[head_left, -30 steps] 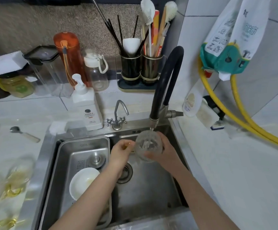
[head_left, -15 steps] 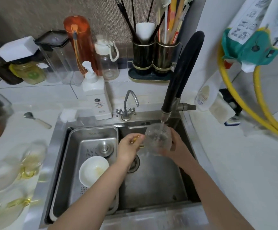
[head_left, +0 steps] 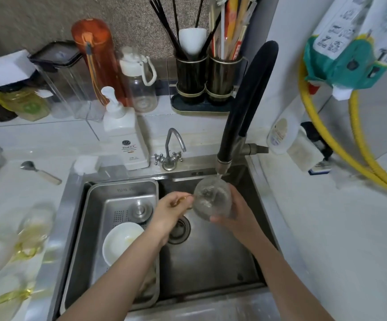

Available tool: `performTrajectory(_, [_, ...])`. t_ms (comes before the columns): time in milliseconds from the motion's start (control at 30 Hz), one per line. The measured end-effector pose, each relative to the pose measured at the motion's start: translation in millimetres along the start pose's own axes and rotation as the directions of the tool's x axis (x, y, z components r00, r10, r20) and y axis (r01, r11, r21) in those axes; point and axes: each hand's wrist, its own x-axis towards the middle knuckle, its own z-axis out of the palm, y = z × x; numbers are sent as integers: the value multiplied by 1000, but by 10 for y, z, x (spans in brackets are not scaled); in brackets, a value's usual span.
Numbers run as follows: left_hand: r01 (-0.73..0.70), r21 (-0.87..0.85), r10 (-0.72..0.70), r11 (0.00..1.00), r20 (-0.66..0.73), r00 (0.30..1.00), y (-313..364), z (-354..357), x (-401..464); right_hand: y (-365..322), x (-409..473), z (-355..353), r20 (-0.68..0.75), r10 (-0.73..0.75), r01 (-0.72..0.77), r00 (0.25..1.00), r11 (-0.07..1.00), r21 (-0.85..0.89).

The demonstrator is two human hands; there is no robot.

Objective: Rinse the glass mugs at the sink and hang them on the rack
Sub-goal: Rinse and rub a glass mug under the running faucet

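1. Left hand (head_left: 173, 208) pinches the gold handle; right hand (head_left: 236, 213) cups the mug (head_left: 212, 199) from the far side.
2. The mug sits right under the tap (head_left: 245, 107), above the drain (head_left: 178, 229). Wet glass looks slippery and breakable; the handle seems the surest hold.

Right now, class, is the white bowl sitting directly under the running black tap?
No: the white bowl lies in the steel tray on the sink's left, while the glass mug is under the black tap.
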Motion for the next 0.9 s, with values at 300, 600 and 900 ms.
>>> performTrajectory(300, [-31, 72, 30, 997, 22, 999, 56, 53, 12, 24, -41, -94, 18, -13, 12, 1000, 998, 54])
performTrajectory(600, [-87, 119, 89, 989, -13, 996, 149, 80, 130, -70, 59, -25, 19, 74, -76, 997, 991, 106])
performTrajectory(900, [-23, 5, 23, 1000, -32, 999, 46, 227, -38, -23, -64, 55, -21, 199, -189, 980, 956, 223])
